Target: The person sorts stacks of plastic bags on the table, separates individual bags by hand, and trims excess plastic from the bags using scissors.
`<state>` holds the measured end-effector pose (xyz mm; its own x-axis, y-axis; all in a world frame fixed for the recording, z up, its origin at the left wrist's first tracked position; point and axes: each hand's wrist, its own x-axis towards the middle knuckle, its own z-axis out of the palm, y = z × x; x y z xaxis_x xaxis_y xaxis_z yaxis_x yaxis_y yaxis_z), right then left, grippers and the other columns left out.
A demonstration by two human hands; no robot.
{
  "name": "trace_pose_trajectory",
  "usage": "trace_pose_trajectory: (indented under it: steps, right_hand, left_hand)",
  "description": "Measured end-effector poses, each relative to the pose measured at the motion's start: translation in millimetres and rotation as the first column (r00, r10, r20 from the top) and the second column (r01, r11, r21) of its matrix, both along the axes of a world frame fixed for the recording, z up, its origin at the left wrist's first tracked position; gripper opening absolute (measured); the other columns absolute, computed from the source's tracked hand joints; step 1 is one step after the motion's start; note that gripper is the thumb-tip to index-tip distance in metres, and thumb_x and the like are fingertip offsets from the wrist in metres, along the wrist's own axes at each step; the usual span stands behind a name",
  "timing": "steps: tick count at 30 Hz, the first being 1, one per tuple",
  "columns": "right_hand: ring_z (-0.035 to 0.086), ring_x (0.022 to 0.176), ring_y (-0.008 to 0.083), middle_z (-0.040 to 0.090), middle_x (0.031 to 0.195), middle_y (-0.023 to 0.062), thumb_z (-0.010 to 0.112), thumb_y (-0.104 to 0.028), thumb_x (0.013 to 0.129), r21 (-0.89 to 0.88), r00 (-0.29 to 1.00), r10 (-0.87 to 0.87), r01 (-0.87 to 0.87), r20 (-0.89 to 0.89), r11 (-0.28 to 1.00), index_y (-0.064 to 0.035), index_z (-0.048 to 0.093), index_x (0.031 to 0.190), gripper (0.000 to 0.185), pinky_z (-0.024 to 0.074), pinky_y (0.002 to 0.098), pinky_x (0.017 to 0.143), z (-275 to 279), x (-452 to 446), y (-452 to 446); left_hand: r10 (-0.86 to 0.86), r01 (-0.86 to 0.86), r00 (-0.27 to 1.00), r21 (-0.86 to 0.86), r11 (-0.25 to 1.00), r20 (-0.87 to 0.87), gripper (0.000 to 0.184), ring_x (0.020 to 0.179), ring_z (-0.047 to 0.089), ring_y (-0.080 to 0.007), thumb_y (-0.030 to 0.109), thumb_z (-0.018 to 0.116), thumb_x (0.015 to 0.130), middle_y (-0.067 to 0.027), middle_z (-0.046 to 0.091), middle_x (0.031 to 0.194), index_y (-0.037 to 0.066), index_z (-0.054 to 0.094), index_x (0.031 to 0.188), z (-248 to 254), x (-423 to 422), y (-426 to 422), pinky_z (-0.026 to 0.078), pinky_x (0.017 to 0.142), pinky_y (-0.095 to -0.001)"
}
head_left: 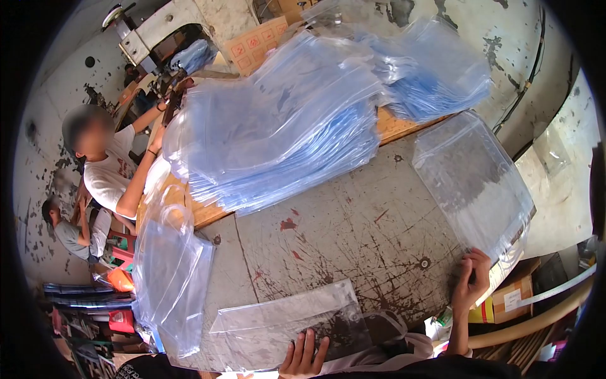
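Note:
My left hand [303, 357] lies with fingers stretched out on a clear plastic bag [287, 319] at the table's front edge. This bag is flat, with a folded strip along its upper side and a handle loop at its right end. At the table's right side, my right hand [470, 281] has its fingers curled onto the near corner of another clear plastic bag [473, 183]. That one lies flat near the right edge; my fingers partly hide its corner.
A large stack of bluish clear bags [284, 132] covers the table's far side, with a second pile [435, 69] behind it. Handled bags [173, 271] hang over the left edge. A person [110, 164] sits by a machine [148, 47] at left; another person [69, 230] sits farther back.

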<state>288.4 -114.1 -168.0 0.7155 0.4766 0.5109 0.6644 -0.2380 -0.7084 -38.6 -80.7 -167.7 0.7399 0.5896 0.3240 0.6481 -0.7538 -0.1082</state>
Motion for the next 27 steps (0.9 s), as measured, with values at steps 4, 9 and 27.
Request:
trace_pose_trajectory:
  steps: [4, 9, 27]
  right_hand:
    - [0.048, 0.096, 0.0317, 0.056, 0.092, 0.0147, 0.047, -0.012, 0.087, -0.057, 0.853, -0.085, 0.133, 0.516, 0.989, -0.0028, 0.054, 0.094, 0.014, 0.0363, 0.0437, 0.085, -47, 1, -50]
    - [0.040, 0.105, 0.0344, 0.038, 0.120, 0.0204, 0.047, -0.017, 0.085, -0.180, 0.757, 0.111, 0.009, 0.644, 0.984, -0.0090, 0.042, 0.124, 0.040, 0.0319, 0.0498, 0.086, -143, 21, -118]
    - [0.051, 0.096, 0.0346, 0.051, 0.106, 0.0182, 0.055, -0.032, 0.082, -0.991, 0.440, -0.893, -0.128, -0.096, 0.044, -0.0109, 0.050, 0.115, 0.039, 0.0411, 0.0478, 0.080, -349, 27, -228]
  left_hand:
    - [0.045, -0.056, 0.996, -0.137, 0.989, -0.077, 0.031, 0.114, 0.053, -0.0307, 0.021, 0.046, 0.092, -0.0194, 0.054, 0.123, 0.010, 0.055, 0.119, -5, -1, -2, 0.043, 0.094, -0.0396]
    - [0.034, -0.034, 0.999, 0.097, 0.995, 0.003, 0.035, 0.118, 0.050, -0.0318, 0.024, 0.040, 0.094, -0.0205, 0.049, 0.129, 0.010, 0.053, 0.124, -22, -3, -3, 0.040, 0.097, -0.0411]
    - [0.066, -0.085, 0.983, -0.101, 0.991, -0.173, 0.044, 0.126, 0.042, -0.0288, 0.039, 0.034, 0.094, -0.0145, 0.043, 0.137, 0.017, 0.047, 0.131, -32, -11, -15, 0.028, 0.105, -0.0412]
